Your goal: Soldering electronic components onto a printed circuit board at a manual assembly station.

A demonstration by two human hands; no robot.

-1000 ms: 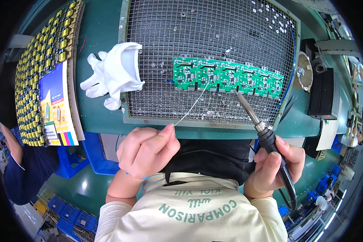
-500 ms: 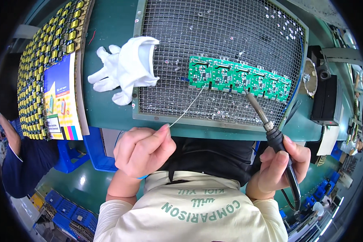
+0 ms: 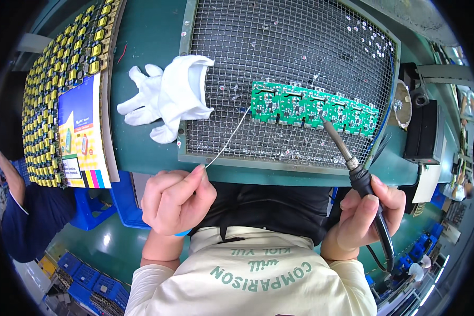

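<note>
A green circuit board panel [image 3: 313, 109], made of several joined boards with small components, lies on the wire mesh of a metal-framed tray. My right hand [image 3: 371, 216] is closed around the black handle of a soldering iron [image 3: 359, 176]; its tip reaches the panel's near edge around the middle. Between thumb and fingers my left hand [image 3: 178, 200] pinches a thin length of solder wire [image 3: 229, 138]. The wire's far end is beside the panel's left end, seemingly just off it. A white glove [image 3: 168, 97] rests across the mesh tray's left rim.
The mesh tray [image 3: 237, 161] sits on a green table. At left, rows of yellow-and-black components [image 3: 42, 113] stand beside a colourful printed sheet [image 3: 81, 137]. A black box-shaped unit [image 3: 426, 131] and a round dish [image 3: 402, 105] are at right. Another person's arm [image 3: 10, 179] shows far left.
My left hand has drawn back left, taking the wire end away from the panel's lower edge. The iron stays nearly in place; the panel's left end and the glove appear slightly shifted in view.
</note>
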